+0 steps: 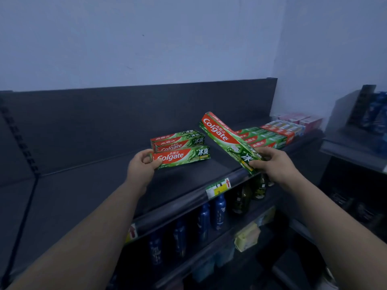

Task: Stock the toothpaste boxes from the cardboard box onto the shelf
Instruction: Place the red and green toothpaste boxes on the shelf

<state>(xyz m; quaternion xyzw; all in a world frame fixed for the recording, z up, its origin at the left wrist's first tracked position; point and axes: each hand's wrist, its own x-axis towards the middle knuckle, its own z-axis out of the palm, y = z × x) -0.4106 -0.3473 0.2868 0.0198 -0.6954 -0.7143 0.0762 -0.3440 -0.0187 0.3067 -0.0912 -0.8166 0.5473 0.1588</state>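
The left hand (142, 164) pinches the flat toothpaste box (182, 156) by its left end, while the right hand (272, 164) grips a tilted box (226, 137) pointing toward the shelf (188, 185) back.

Cannot see the left end of the front toothpaste box (182, 156), covered by the left hand (142, 166). Cannot count the tilted boxes (222, 132) for sure, nor see their lower end under the right hand (272, 164). Cannot read the price label (217, 188): too small. Cannot make out labels on the dim bottles (219, 212) below, nor the blurred packs (301, 121) far right.
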